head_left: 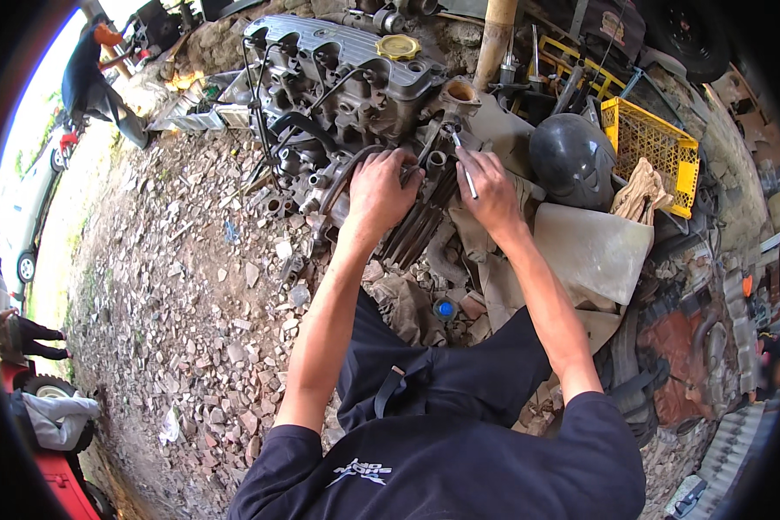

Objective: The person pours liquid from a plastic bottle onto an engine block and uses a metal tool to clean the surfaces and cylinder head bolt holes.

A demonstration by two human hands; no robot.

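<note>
A car engine (338, 95) stands on the ground in front of me, with a ribbed grey valve cover (321, 39) and a yellow oil cap (398, 47) on top. My left hand (381, 192) lies against the engine's near end, beside a curved dark rim; its fingers are curled and what they grip is hidden. My right hand (490, 192) is closed around a slim silver wrench (471, 184). The wrench's far end reaches a metal housing near a round open flange (461, 92). Below the hands, a finned dark metal part (416, 230) slopes down toward my knees.
To the right sit a black helmet (570, 160), a yellow plastic crate (654, 152) and a pale flat container (591, 251). A wooden post (496, 42) rises behind the engine. A blue bottle cap (445, 308) shows between my legs. Loose stones cover the ground at left; another person (91, 74) is far left.
</note>
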